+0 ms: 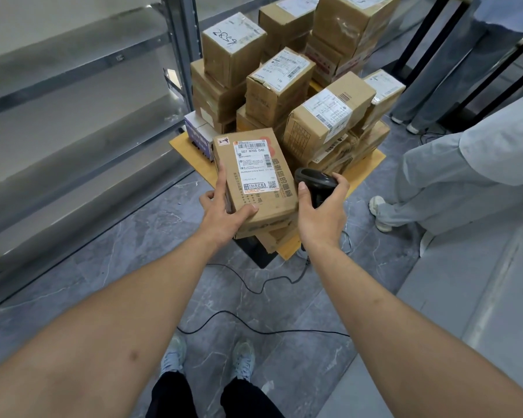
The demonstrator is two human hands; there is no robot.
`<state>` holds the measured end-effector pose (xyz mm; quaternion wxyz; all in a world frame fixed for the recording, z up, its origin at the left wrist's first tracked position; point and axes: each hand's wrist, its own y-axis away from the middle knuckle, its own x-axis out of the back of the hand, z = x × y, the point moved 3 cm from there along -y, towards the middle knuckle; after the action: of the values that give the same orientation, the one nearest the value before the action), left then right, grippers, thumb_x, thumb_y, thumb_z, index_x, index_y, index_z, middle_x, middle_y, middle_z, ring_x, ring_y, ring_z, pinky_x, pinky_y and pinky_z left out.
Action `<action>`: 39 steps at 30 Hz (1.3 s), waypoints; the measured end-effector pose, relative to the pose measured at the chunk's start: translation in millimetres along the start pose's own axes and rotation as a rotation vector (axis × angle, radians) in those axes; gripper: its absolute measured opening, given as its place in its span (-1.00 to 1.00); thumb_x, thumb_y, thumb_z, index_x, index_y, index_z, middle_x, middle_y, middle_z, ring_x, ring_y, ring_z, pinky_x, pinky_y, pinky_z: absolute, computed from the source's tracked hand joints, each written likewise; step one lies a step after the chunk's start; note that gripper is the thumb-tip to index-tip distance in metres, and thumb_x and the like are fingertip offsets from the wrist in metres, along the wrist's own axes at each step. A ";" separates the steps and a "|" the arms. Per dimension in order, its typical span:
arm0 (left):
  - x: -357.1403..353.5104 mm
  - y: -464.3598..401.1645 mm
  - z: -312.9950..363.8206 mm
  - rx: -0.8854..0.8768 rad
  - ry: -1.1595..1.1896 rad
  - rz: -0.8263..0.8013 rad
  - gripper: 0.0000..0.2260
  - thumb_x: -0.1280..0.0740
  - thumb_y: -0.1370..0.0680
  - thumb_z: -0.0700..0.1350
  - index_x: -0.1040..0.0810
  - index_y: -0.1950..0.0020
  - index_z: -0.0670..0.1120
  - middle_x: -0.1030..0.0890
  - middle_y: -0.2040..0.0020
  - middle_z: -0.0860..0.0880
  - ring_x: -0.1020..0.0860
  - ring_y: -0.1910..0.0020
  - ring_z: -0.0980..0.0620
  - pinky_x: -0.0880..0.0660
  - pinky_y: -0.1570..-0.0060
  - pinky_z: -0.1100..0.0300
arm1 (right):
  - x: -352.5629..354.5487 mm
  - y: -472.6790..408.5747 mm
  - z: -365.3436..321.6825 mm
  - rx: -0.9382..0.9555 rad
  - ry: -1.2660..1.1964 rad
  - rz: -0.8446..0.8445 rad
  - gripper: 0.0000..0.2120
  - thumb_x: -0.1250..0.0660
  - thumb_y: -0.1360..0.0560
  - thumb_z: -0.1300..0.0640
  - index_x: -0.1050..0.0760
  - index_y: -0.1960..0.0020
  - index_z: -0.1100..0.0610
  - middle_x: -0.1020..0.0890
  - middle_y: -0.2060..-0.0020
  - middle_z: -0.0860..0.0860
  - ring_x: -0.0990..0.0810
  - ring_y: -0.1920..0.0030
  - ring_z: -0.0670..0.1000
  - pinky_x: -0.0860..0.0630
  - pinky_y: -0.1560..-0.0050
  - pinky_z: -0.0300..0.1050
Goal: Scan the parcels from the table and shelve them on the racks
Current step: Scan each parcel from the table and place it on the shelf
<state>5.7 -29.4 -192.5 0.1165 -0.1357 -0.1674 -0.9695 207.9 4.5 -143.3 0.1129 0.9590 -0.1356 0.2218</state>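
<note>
My left hand (224, 215) grips a brown cardboard parcel (272, 203) by its near left corner, its white shipping label facing up. A black handheld barcode scanner (316, 181) is held in my right hand (320, 218), just right of the parcel and level with its label. Behind them a small wooden table (372, 159) carries a heap of several more cardboard parcels (323, 122), stacked two or three high.
Grey metal racks (82, 95) with bare shelves run along the left. A black cable (254, 285) trails over the grey marble floor near my feet. Two persons in light clothes (453, 176) stand close on the right. A black frame stands at the back right.
</note>
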 end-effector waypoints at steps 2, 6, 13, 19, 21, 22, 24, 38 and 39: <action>10.9 0.3 4.3 -0.022 -0.008 0.009 0.02 -0.52 -0.56 0.07 0.26 -0.59 0.50 -0.16 -0.42 -0.08 -0.23 -0.42 -0.04 -0.24 -0.51 -0.10 | -2.8 2.6 -6.3 0.023 -0.012 -0.008 -0.44 -0.40 -0.63 -0.14 -0.22 -0.52 -0.15 -0.59 -0.23 -0.08 -0.58 -0.24 0.04 -0.51 -0.25 0.06; 43.4 0.9 8.6 -0.087 -0.081 0.048 0.02 -0.51 -0.57 0.05 0.26 -0.63 0.43 -0.10 -0.57 -0.04 -0.18 -0.59 -0.11 -0.17 -0.56 -0.12 | -14.7 12.4 -20.9 0.060 -0.022 -0.036 -0.44 -0.41 -0.63 -0.11 -0.22 -0.53 -0.15 -0.53 -0.15 -0.16 -0.55 -0.20 -0.01 -0.53 -0.28 0.07; 119.0 14.1 13.9 -0.230 -0.114 0.133 -0.01 -0.52 -0.52 -0.03 0.13 -0.64 0.43 -0.17 -0.61 0.00 -0.23 -0.58 -0.01 -0.24 -0.58 -0.19 | -56.7 37.8 -71.1 0.184 -0.040 -0.131 -0.43 -0.40 -0.64 -0.11 -0.21 -0.54 -0.15 -0.54 -0.19 -0.15 -0.54 -0.24 -0.03 -0.50 -0.28 0.03; 200.8 25.0 14.6 -0.297 -0.129 0.205 -0.01 -0.52 -0.52 0.00 0.14 -0.62 0.47 -0.21 -0.60 0.05 -0.24 -0.60 0.01 -0.28 -0.54 -0.32 | -111.4 70.1 -128.6 0.300 -0.068 -0.229 -0.44 -0.40 -0.63 -0.13 -0.20 -0.51 -0.19 -0.55 -0.28 -0.13 -0.55 -0.30 0.02 -0.51 -0.35 0.07; 229.2 28.8 14.9 -0.320 -0.147 0.248 -0.01 -0.50 -0.51 0.07 0.16 -0.65 0.43 -0.22 -0.58 0.03 -0.25 -0.59 -0.01 -0.28 -0.54 -0.33 | -129.3 83.9 -147.9 0.341 -0.076 -0.261 -0.43 -0.41 -0.63 -0.13 -0.21 -0.52 -0.18 -0.54 -0.25 -0.16 -0.56 -0.30 0.00 -0.49 -0.30 -0.03; 244.1 30.0 14.4 -0.333 -0.153 0.271 -0.01 -0.48 -0.48 0.11 0.16 -0.66 0.41 -0.24 -0.56 0.01 -0.27 -0.57 -0.02 -0.31 -0.52 -0.32 | -138.8 90.8 -156.8 0.361 -0.078 -0.281 -0.44 -0.41 -0.63 -0.13 -0.21 -0.52 -0.17 -0.53 -0.23 -0.17 -0.56 -0.30 -0.01 -0.48 -0.27 -0.07; 275.0 33.8 13.0 -0.355 -0.159 0.302 0.01 -0.48 -0.45 0.14 0.15 -0.67 0.37 -0.24 -0.55 0.02 -0.30 -0.56 -0.02 -0.37 -0.48 -0.31 | -157.6 106.0 -176.0 0.397 -0.094 -0.332 -0.44 -0.42 -0.62 -0.12 -0.23 -0.52 -0.16 -0.55 -0.26 -0.15 -0.56 -0.29 -0.03 -0.50 -0.27 -0.09; 476.9 57.6 -15.8 -0.433 -0.352 0.489 -0.01 -0.49 -0.47 0.20 0.13 -0.69 0.33 0.09 -0.71 0.03 -0.04 -0.69 -0.05 -0.28 -0.57 -0.26 | -288.4 222.2 -306.2 0.506 -0.201 -0.552 -0.50 -0.40 -0.65 -0.06 -0.27 -0.50 -0.10 -0.56 -0.15 -0.19 -0.56 -0.10 -0.20 -0.41 -0.02 -0.38; 490.2 59.2 -18.8 -0.424 -0.355 0.493 -0.02 -0.47 -0.47 0.22 0.13 -0.69 0.34 0.09 -0.71 0.03 -0.06 -0.69 -0.08 -0.30 -0.55 -0.28 | -297.0 228.9 -312.8 0.504 -0.202 -0.563 -0.51 -0.40 -0.66 -0.06 -0.27 -0.50 -0.10 -0.55 -0.10 -0.27 -0.56 -0.06 -0.26 -0.40 0.00 -0.41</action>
<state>-441.4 -178.9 -44.0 0.2850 -0.3590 0.0572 -0.8869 -243.4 -61.3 31.1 -0.0836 0.9734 0.1810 0.1129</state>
